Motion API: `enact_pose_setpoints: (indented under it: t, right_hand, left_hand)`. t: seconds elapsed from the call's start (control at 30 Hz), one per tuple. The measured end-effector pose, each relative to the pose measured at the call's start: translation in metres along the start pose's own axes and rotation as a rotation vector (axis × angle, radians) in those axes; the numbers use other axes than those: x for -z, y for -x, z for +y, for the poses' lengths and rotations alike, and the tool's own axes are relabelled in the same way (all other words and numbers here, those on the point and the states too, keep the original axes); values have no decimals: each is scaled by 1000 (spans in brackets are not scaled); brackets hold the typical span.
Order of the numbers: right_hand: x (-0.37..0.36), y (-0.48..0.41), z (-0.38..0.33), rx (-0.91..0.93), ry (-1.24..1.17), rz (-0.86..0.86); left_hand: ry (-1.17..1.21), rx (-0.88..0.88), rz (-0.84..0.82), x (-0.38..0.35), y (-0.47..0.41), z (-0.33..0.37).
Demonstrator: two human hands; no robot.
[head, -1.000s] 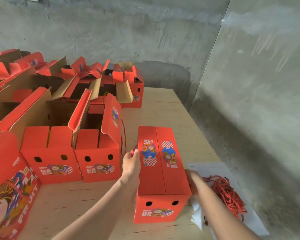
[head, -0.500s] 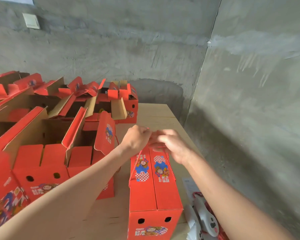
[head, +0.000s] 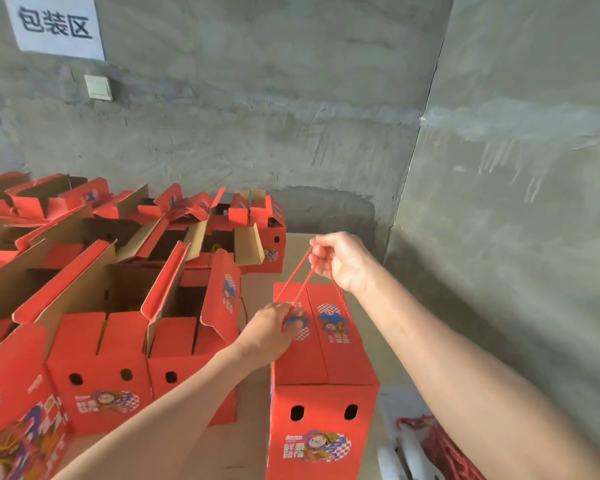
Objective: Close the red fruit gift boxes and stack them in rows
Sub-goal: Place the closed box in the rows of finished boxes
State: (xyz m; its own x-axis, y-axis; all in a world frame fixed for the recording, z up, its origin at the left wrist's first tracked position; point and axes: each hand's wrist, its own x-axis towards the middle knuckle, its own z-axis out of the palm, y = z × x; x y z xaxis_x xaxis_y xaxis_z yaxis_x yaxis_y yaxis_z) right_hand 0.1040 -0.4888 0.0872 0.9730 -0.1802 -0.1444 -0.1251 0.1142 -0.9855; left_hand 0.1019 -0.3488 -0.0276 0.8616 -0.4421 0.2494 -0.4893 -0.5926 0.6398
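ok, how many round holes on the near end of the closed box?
2: left hole and right hole, side by side on the closed box near end, above the printed label. Other faces are hidden and may have more.

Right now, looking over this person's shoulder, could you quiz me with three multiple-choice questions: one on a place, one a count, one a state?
1. Relative to the open boxes, the closed box stands: A on top of them; B to their right; C behind them.
2. Round holes on its near face: A none; B five; C two.
3. The right hand is: A gripping the red cord; B spread flat, empty; C hanging empty.
Answers: B, it stands apart on their right; C, two dark holes show; A, fingers curl round the raised cord.
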Motion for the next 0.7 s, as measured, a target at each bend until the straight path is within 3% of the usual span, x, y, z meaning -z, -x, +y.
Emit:
enact_pose_setpoints:
  t: [0.17,0.3,0.53,0.7]
  right_hand:
    - [-5,-2,-37,207,234,6]
    - [-4,-14,-28,213,308,118]
    - [-12,-34,22,150,294,193]
    - [-2,-16,60,146,535,170]
  left_hand:
    - [5,-50,86,14,-14,1]
    - [-11,44,70,5,-14,-9]
    - [17,247,-188,-22,-12,-36]
    - [99,223,-367,-39,-1,-54]
